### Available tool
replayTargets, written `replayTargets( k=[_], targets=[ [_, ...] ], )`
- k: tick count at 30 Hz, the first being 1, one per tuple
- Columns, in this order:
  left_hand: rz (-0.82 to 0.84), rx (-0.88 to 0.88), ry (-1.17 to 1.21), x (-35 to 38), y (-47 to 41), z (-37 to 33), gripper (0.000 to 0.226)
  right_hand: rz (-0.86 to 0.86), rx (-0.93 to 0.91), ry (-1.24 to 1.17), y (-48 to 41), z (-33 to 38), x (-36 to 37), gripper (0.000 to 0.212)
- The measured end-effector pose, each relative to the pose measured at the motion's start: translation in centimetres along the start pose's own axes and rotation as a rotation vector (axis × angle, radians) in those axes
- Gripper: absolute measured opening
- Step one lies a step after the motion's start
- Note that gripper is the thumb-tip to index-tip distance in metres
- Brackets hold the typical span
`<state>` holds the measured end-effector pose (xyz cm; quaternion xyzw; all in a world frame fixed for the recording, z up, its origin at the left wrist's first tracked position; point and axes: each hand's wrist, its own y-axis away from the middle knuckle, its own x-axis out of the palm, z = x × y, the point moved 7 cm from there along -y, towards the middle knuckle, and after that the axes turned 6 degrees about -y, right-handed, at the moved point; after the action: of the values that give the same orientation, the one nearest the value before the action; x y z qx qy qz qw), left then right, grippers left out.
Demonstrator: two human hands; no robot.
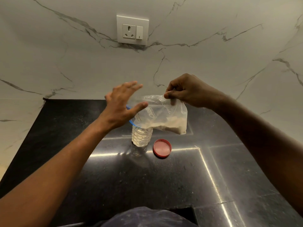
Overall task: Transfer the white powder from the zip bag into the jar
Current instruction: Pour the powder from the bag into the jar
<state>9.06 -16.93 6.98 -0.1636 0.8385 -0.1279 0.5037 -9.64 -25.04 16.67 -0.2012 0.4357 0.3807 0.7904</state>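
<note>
The right hand (182, 91) is pinching the upper edge of the zip bag (161, 114), which is hanging tilted with its blue-zippered mouth down-left over the jar (141, 136). White powder (168, 125) is pooling low in the bag, and the jar below seems partly filled. The print on the bag is too blurred to read. The left hand (122, 107) is spread open, gripping nothing, beside the bag. A red lid (162, 148) is lying on the bench (164, 185) below the right hand

Two bare hands raised, side by side.
Left hand (122, 105) open, fingers spread toward 1 o'clock; right hand (185, 91) pinched closed at 3 o'clock of it.
</note>
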Motion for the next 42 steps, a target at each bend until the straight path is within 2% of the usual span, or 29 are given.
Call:
replayTargets(
  k=[2,4,8,12,16,21,25,28,30,33,35,38,40,42],
  targets=[
    [0.080,0.093,0.071,0.3,-0.9,-2.1,0.059,0.002,0.008,0.009,0.0,-0.1,-0.1,0.013],
    [0.087,0.156,0.168,0.2,-1.4,-3.6,0.043,-0.009,0.018,0.017,0.3,-0.4,-0.2,0.012],
    [0.106,0.176,0.294,0.7,-1.9,-5.1,0.023,-0.066,0.036,0.015,1.4,-1.8,-0.4,0.012],
    [0.098,0.204,0.313,0.9,-2.3,-5.7,0.020,-0.183,-0.011,-0.045,3.1,-3.0,-0.1,0.012],
    [0.108,0.224,0.342,1.1,-2.6,-6.2,0.024,-0.329,-0.037,-0.244,5.1,-4.6,1.4,0.011],
    [0.113,0.201,0.397,1.6,-2.8,-6.5,0.022,-0.362,0.107,-0.492,7.1,-8.0,5.5,0.043],
    [0.147,0.196,0.416,2.2,-2.9,-6.6,0.021,-0.421,0.124,-0.641,8.0,-8.8,7.8,0.044],
    [0.152,0.206,0.372,2.0,-2.7,-6.6,0.021,-0.499,0.128,-0.668,7.9,-9.0,7.9,0.048],
    [0.111,0.198,0.239,1.1,-2.7,-5.6,0.035,-0.528,0.115,-0.641,7.5,-9.0,7.7,0.041],
    [0.054,0.063,-0.041,-0.8,-2.2,-1.5,0.067,-0.588,0.100,-0.529,6.9,-9.1,7.0,0.026],
    [0.063,-0.107,0.060,-1.5,-1.0,1.5,0.071,-0.595,0.088,-0.451,6.4,-9.0,6.6,0.024],
    [0.184,-0.366,0.440,0.4,1.3,4.1,0.045,-0.589,0.046,-0.345,5.8,-8.4,5.9,0.023],
    [0.208,-0.399,0.510,1.8,2.3,4.7,0.026,-0.595,0.015,-0.250,5.3,-7.8,5.3,0.026],
    [0.139,-0.422,0.579,2.5,2.9,5.2,0.020,-0.615,-0.044,-0.125,5.0,-6.8,4.6,0.031]
  ],
)
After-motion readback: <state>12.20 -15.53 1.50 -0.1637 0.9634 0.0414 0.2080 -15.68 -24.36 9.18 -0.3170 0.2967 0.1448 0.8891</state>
